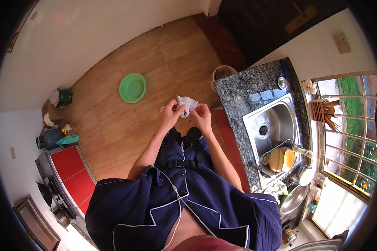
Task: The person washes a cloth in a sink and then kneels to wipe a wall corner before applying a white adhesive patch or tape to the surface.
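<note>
Between my two hands, held out in front of my body, is a crumpled white piece of thin material. Whether it is a plastic bag or a tissue I cannot tell. My left hand pinches its left side between thumb and fingers. On the other side my right hand grips it with fingers bent. The piece is bunched up, with a loose ruffled edge standing above my fingers.
A green basin stands on the tiled floor ahead. To my right runs a granite counter with a steel sink and a dish rack holding yellow dishes. A bin stands beside the counter. A gas cylinder and red cabinet are at left.
</note>
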`<state>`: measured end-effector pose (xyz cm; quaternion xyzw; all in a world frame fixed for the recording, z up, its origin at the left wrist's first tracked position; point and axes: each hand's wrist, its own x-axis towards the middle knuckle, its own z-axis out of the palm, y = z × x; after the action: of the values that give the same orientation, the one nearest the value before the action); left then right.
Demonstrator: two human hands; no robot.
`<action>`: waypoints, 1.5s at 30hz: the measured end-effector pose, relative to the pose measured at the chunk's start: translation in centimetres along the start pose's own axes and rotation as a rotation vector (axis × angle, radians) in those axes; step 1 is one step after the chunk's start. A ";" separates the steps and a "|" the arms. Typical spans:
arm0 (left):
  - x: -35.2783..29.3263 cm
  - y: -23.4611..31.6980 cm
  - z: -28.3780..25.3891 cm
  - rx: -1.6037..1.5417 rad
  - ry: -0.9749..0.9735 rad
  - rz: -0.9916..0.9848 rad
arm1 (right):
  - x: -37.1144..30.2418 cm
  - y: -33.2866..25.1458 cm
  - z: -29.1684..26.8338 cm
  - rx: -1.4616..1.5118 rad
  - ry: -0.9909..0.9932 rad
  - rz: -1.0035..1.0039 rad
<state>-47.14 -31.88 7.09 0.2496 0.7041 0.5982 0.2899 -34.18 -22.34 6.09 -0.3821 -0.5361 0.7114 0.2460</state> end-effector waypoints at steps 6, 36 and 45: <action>4.3 1.1 -6.9 0.099 0.013 0.028 | 2.9 -1.6 9.1 -0.269 0.098 -0.122; 16.5 4.0 -17.5 -0.070 0.473 -0.138 | 19.6 -5.1 19.8 0.216 -0.135 0.066; 17.8 5.5 -15.9 -0.116 0.366 -0.235 | 19.4 -6.3 18.7 0.290 -0.178 0.018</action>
<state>-70.91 -29.67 12.36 0.0360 0.7336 0.6352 0.2389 -61.08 -16.40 9.17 -0.2829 -0.4441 0.8145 0.2436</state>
